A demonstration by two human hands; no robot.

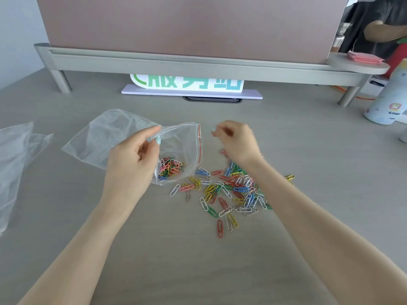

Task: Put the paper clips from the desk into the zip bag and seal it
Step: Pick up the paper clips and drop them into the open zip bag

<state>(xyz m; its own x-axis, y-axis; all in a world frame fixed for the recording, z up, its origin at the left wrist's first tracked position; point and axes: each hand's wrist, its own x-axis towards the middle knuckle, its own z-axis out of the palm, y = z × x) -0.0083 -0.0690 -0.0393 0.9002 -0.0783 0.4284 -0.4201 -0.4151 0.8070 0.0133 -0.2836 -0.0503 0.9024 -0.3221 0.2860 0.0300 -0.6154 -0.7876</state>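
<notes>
While pinched in left grip (pixel 141 150) — zip bag (pixel 123 137)

Spare plastic bag (pixel 13 164), bottle (pixel 387 102), sign (pixel 187 84) nr divider (pixel 187 25).

Bench (pixel 198 260): I see a grey, wood-grain top.
Partition (pixel 187 25): pinkish-brown panel on a grey metal rail (pixel 176 62).
Wall (pixel 17 36): pale, at left.

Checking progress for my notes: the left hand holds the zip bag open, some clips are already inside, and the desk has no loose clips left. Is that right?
Not quite. The head view shows many loose paper clips still scattered on the desk, under the right hand. The rest stands: the left hand holds the zip bag open, with some clips already inside.
</notes>
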